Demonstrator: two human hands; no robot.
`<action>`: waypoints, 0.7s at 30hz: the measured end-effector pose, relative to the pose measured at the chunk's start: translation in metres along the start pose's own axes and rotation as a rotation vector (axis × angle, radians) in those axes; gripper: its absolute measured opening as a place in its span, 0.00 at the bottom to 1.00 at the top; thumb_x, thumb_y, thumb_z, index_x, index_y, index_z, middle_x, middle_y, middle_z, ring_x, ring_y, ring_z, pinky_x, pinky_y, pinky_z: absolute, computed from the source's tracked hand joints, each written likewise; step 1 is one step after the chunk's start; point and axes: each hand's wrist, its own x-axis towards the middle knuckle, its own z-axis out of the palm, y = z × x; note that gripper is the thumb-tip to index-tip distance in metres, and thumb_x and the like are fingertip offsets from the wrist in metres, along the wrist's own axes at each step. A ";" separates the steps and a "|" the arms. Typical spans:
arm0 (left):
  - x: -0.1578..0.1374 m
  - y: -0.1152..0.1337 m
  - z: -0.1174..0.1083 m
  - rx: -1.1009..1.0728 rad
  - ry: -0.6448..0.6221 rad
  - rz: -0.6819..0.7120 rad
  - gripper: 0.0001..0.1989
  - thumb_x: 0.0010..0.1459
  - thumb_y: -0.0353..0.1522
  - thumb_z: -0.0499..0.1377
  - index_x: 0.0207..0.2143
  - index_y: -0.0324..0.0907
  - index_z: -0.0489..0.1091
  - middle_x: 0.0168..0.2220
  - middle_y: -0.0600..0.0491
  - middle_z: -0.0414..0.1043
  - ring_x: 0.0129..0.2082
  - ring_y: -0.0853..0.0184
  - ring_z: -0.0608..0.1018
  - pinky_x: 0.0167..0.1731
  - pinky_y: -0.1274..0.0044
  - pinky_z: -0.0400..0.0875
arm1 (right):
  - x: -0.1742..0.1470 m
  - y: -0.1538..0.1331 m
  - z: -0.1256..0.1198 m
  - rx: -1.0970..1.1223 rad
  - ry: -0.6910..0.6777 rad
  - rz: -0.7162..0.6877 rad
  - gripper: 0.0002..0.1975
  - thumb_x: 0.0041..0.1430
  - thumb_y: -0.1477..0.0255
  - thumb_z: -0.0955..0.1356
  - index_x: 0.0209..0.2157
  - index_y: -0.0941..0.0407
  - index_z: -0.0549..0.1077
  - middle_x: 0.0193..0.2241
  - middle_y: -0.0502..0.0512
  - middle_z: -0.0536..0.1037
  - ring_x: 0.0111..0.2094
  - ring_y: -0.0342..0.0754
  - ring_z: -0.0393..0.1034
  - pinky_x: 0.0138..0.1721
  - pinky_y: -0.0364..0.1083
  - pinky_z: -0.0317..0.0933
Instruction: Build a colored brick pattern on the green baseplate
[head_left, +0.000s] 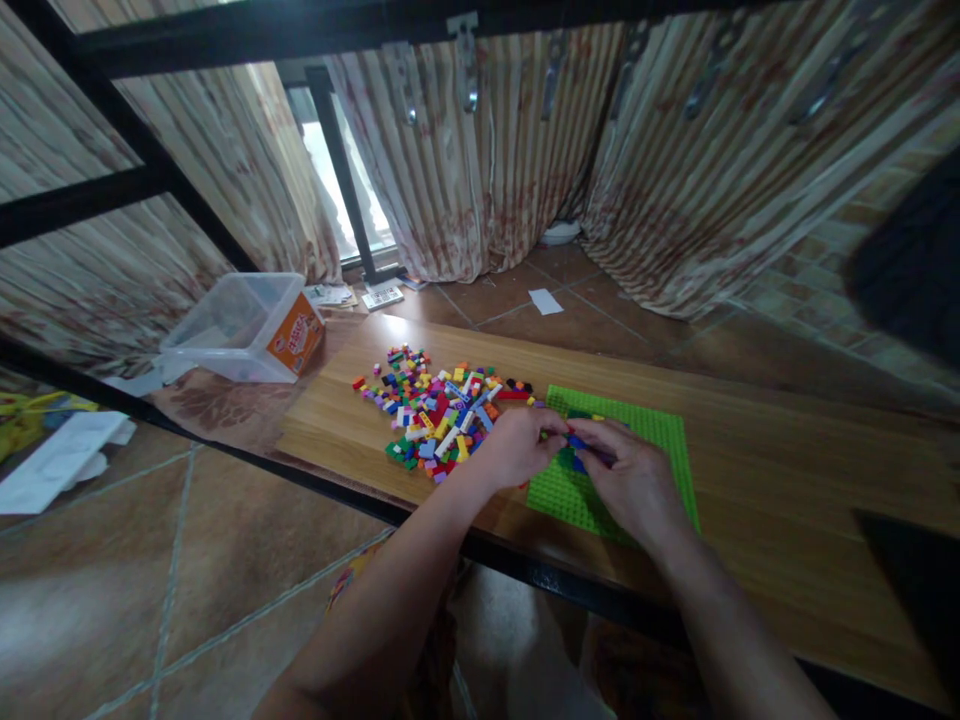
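Note:
My left hand [520, 447] and my right hand [634, 478] meet above a green studded baseplate [660, 425]. Between the fingertips of my right hand is a blue toy brick [576, 441]. The left fingers are pinched together right beside it, with a bit of red at their tips; whether that is a separate brick I cannot tell. More dark and blue bricks lie on the baseplate, partly covered by my right hand. Left of the baseplate, a loose heap of many-coloured toy bricks [442, 415] spreads over the wooden tabletop [337, 420].
A clear plastic bin [232, 330] with an orange label stands at the table's left end. Black metal bars [157, 180] cross the upper left. Metal hooks [469, 75] hang from the top bar, before striped curtains [510, 160]. White paper [545, 301] lies on the tiled floor.

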 end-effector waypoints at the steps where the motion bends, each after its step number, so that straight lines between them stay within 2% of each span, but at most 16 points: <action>1: 0.000 0.000 0.001 0.015 -0.008 -0.013 0.11 0.56 0.27 0.55 0.39 0.40 0.77 0.33 0.52 0.78 0.32 0.69 0.77 0.34 0.80 0.69 | 0.000 0.000 0.000 -0.045 0.000 -0.018 0.15 0.57 0.73 0.64 0.45 0.51 0.76 0.40 0.54 0.79 0.41 0.50 0.73 0.46 0.55 0.67; 6: -0.001 0.002 0.005 0.097 -0.021 -0.093 0.11 0.56 0.27 0.55 0.37 0.41 0.77 0.31 0.53 0.78 0.30 0.68 0.77 0.34 0.79 0.69 | -0.001 0.001 0.002 -0.206 0.008 -0.133 0.16 0.56 0.75 0.64 0.46 0.51 0.75 0.35 0.53 0.79 0.41 0.53 0.70 0.44 0.56 0.66; 11: -0.001 0.003 0.010 0.150 -0.006 -0.111 0.11 0.57 0.28 0.55 0.37 0.42 0.76 0.31 0.53 0.78 0.30 0.68 0.77 0.35 0.78 0.69 | -0.001 0.002 0.002 -0.297 0.021 -0.165 0.18 0.55 0.76 0.64 0.47 0.52 0.74 0.39 0.56 0.78 0.42 0.54 0.70 0.46 0.57 0.64; 16: 0.000 0.003 0.014 0.175 0.031 -0.097 0.11 0.57 0.28 0.54 0.36 0.43 0.76 0.32 0.54 0.78 0.31 0.68 0.77 0.36 0.78 0.69 | -0.001 0.001 -0.002 -0.318 0.026 -0.127 0.16 0.55 0.74 0.64 0.45 0.53 0.75 0.41 0.58 0.78 0.44 0.56 0.70 0.48 0.58 0.63; 21: 0.000 0.004 0.014 0.187 0.026 -0.117 0.10 0.58 0.29 0.54 0.36 0.43 0.76 0.31 0.53 0.77 0.29 0.68 0.77 0.34 0.78 0.69 | 0.000 0.005 -0.009 -0.232 0.095 0.031 0.14 0.55 0.68 0.65 0.43 0.54 0.76 0.41 0.58 0.77 0.42 0.54 0.71 0.45 0.56 0.65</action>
